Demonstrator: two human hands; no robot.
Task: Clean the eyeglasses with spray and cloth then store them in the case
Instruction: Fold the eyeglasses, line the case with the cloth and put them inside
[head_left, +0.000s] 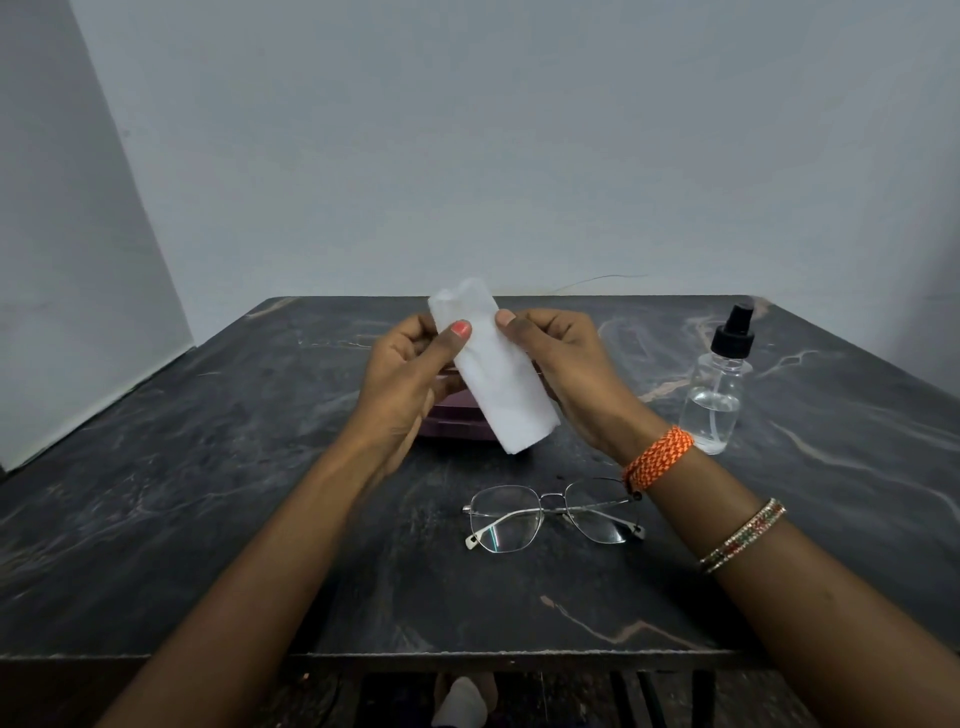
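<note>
A folded white cloth (498, 384) is held up above the middle of the table. My left hand (402, 374) pinches its left edge with the thumb on top, and my right hand (566, 364) pinches its right edge. Thin metal-framed eyeglasses (550, 514) lie folded on the table nearer to me, below my right wrist. A clear spray bottle (719, 389) with a black pump top stands at the right. A purple case (457, 421) lies behind the cloth and hands, mostly hidden.
The dark marbled table (208, 493) has its front edge close to me and a grey wall behind it. A white panel leans at the far left. A thin wire runs along the table's back edge.
</note>
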